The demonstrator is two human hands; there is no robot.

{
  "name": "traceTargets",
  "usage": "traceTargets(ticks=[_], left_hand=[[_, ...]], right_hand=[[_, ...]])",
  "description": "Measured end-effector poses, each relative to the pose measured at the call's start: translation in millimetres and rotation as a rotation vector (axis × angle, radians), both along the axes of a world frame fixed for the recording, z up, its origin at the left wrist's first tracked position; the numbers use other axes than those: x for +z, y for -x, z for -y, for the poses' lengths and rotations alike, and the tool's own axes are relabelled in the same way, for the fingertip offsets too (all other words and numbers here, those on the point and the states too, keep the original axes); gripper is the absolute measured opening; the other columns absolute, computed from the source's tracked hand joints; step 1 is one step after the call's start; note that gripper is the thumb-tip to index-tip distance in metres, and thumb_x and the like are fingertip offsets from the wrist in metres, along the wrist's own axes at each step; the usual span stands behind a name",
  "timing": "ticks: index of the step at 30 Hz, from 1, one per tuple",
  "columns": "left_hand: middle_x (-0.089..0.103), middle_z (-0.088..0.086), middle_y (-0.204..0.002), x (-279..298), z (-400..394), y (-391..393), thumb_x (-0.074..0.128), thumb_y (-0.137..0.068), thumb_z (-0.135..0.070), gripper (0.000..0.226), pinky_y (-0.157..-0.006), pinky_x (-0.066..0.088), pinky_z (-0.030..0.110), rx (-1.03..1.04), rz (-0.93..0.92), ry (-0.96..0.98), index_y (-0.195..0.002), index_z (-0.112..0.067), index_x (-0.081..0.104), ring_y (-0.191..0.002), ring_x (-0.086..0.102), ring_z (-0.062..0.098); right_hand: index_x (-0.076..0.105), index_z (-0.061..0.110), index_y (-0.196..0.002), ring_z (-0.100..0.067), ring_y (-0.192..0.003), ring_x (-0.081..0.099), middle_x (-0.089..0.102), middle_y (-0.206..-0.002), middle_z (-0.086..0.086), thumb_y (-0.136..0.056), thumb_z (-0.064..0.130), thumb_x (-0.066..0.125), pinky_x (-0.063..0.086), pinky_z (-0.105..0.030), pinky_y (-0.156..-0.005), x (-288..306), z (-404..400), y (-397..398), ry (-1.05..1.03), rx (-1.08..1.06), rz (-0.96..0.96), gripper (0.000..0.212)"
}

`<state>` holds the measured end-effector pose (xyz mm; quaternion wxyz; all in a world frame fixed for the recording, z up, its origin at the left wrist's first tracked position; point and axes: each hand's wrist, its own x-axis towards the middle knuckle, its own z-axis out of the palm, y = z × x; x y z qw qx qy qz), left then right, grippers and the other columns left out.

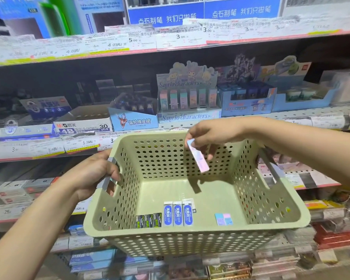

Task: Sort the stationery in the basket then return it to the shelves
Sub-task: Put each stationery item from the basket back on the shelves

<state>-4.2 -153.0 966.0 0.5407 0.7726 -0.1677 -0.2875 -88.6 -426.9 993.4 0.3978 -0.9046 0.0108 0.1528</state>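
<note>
A pale green perforated basket [200, 232] hangs in front of the shelves. My left hand [93, 176] grips its grey left handle [107, 176]. My right hand [208, 136] is above the basket's far wall and pinches a pastel pink-and-blue eraser [198, 157] by its top end, so it dangles over the inside. On the basket floor stand three dark erasers [149, 220], three blue-and-white erasers [178, 214] and two small pastel erasers [223, 218], lined up along the near wall.
Behind the basket a shelf holds display boxes: a Sanrio characters eraser box [188, 102], a blue roller-eraser box [134, 118], a 4B eraser box [83, 126] and blue boxes to the right [249, 100]. Price-tag rails edge every shelf. Lower shelves hold more packaged goods.
</note>
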Motion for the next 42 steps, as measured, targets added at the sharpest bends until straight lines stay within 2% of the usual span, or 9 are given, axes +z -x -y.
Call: traceTargets(ticks=[5, 14, 17, 21, 23, 27, 34, 37, 42], left_hand=[[0.059, 0.005, -0.046, 3, 0, 4, 0.033, -0.073, 0.022, 0.046, -0.03, 0.041, 0.021, 0.008, -0.018, 0.015, -0.091, -0.011, 0.058, -0.034, 0.053, 0.017], [0.059, 0.006, -0.046, 6, 2, 8, 0.033, -0.074, 0.023, 0.044, -0.03, 0.041, 0.02, 0.007, -0.017, 0.026, -0.088, -0.011, 0.058, -0.033, 0.053, 0.016], [0.058, 0.009, -0.052, 5, 1, 6, 0.034, -0.073, 0.022, 0.044, -0.031, 0.041, 0.02, 0.022, -0.009, 0.019, -0.089, -0.011, 0.059, -0.034, 0.052, 0.019], [0.057, 0.007, -0.049, 4, 1, 3, 0.033, -0.072, 0.022, 0.043, -0.034, 0.04, 0.02, 0.022, 0.005, 0.015, -0.09, -0.008, 0.058, -0.035, 0.051, 0.02], [0.057, 0.008, -0.051, 3, 1, 2, 0.034, -0.072, 0.022, 0.042, -0.034, 0.04, 0.019, 0.03, 0.005, 0.02, -0.09, -0.008, 0.058, -0.036, 0.052, 0.021], [0.055, 0.012, -0.061, 3, 0, 2, 0.034, -0.073, 0.022, 0.043, -0.034, 0.042, 0.019, 0.036, 0.002, 0.026, -0.089, -0.009, 0.058, -0.039, 0.053, 0.021], [0.059, 0.009, -0.054, 2, 0, 1, 0.04, -0.07, 0.019, 0.04, -0.034, 0.042, 0.022, 0.036, -0.014, 0.021, -0.088, -0.011, 0.059, -0.036, 0.054, 0.02], [0.057, 0.014, -0.063, 3, 0, 2, 0.044, -0.067, 0.017, 0.04, -0.037, 0.043, 0.022, 0.035, -0.018, 0.024, -0.09, -0.011, 0.059, -0.038, 0.054, 0.021], [0.058, 0.012, -0.059, 2, 0, 1, 0.034, -0.073, 0.022, 0.044, -0.034, 0.042, 0.021, 0.021, -0.013, 0.033, -0.091, -0.01, 0.058, -0.038, 0.055, 0.02]], right_hand=[[0.055, -0.001, -0.11, -0.005, -0.055, 0.055, 0.053, -0.071, 0.001, -0.093, -0.001, 0.045, 0.051, -0.017, -0.055, 26, 7, 1, -0.078, -0.091, 0.232, 0.02], [0.054, 0.012, -0.119, -0.019, -0.071, 0.056, 0.057, -0.098, -0.014, -0.084, -0.006, 0.053, 0.053, -0.017, -0.058, 51, 30, -24, 0.058, -0.365, 0.747, 0.04], [0.055, 0.008, -0.116, -0.022, -0.081, 0.055, 0.056, -0.102, -0.016, -0.083, -0.006, 0.054, 0.059, -0.036, -0.075, 46, 35, -37, 0.109, -0.382, 0.834, 0.035], [0.055, 0.005, -0.117, -0.021, -0.08, 0.054, 0.054, -0.081, -0.006, -0.084, -0.006, 0.054, 0.05, -0.018, -0.061, 43, 39, -48, 0.218, -0.396, 0.855, 0.035], [0.055, 0.006, -0.117, -0.022, -0.08, 0.055, 0.052, -0.083, -0.006, -0.084, -0.005, 0.054, 0.05, -0.021, -0.063, 41, 42, -52, 0.248, -0.393, 0.855, 0.035], [0.057, 0.006, -0.117, -0.023, -0.08, 0.052, 0.051, -0.089, -0.008, -0.084, -0.005, 0.048, 0.04, -0.009, -0.052, 37, 45, -57, 0.307, -0.408, 0.9, 0.035], [0.057, 0.006, -0.116, -0.029, -0.085, 0.056, 0.055, -0.095, -0.015, -0.087, -0.004, 0.049, 0.051, -0.036, -0.08, 31, 41, -50, 0.305, -0.395, 0.938, 0.032], [0.057, 0.008, -0.117, -0.033, -0.094, 0.059, 0.06, -0.105, -0.021, -0.087, -0.004, 0.052, 0.049, -0.03, -0.081, 29, 40, -48, 0.334, -0.377, 0.901, 0.032], [0.063, 0.009, -0.114, -0.024, -0.102, 0.059, 0.06, -0.115, -0.012, -0.086, 0.001, 0.059, 0.042, -0.019, -0.085, 24, 40, -47, 0.383, -0.37, 0.91, 0.029]])
